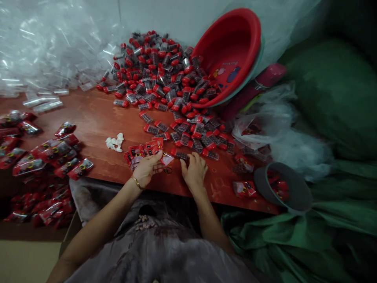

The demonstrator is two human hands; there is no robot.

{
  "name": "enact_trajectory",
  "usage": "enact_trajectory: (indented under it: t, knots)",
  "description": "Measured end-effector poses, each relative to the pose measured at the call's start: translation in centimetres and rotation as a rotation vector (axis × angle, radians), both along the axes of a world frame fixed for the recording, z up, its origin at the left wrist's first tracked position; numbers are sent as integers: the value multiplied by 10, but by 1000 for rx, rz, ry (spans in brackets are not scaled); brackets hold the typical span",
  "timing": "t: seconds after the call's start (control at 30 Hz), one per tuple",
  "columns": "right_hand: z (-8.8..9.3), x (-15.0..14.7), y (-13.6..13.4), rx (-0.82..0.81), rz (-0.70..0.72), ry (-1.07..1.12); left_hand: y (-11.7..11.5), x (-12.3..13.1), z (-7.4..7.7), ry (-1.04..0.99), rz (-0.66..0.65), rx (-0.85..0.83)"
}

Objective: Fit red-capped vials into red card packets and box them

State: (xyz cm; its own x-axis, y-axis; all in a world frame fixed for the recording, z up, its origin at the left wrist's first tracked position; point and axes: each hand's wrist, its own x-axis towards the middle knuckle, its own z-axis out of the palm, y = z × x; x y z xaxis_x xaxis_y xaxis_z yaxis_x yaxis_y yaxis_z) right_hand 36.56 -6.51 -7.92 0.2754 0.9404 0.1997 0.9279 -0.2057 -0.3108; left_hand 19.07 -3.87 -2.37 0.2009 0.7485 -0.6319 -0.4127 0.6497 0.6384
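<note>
My left hand (147, 168), with a gold bangle at the wrist, is closed on a clear plastic sleeve (166, 158) beside a fan of red printed cards (144, 150) on the red-brown table (97, 118). Just to its right, my right hand (194, 169) rests on the table with fingers curled, its fingertips touching a small red-capped container (179, 154) at the near edge of a big heap of the same containers (165, 74).
A tipped red basin (232, 51) leans at the back right. Clear plastic sleeves (44, 51) pile at the back left. Finished red packets (50, 157) lie at the left. A grey cup (284, 188) with packets, white crumpled bits (115, 142) and green sacks (332, 98) are also here.
</note>
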Motion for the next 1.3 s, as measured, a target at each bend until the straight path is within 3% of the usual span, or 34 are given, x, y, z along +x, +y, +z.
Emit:
enact_trajectory:
  t: [0.2, 0.33, 0.47, 0.57, 0.63, 0.73, 0.8, 0.97, 1.3]
  knots:
    - [11, 6, 12, 76, 174, 44, -2, -10, -4, 2, 14, 0]
    - [20, -6, 26, 9, 149, -16, -1, -14, -6, 12, 36, -6]
    - [17, -24, 34, 11, 208, 15, 1, -22, -4, 18, 80, -12]
    - [14, -25, 28, 31, 192, 221, 2, -29, -3, 1, 112, -16]
    - [17, -20, 18, 15, 182, 495, 2, -30, -2, -6, 122, -15]
    - [31, -12, 0, -76, 278, 958, 0, -27, 0, -8, 105, 14]
    - [42, -11, -11, -132, 344, 1126, -1, -23, 0, -7, 92, 45]
    - [55, -17, -21, -164, 393, 1170, -4, -17, -2, 39, 81, 123]
    - [50, -28, -15, -160, 337, 1227, -10, -15, 3, 64, 106, 292]
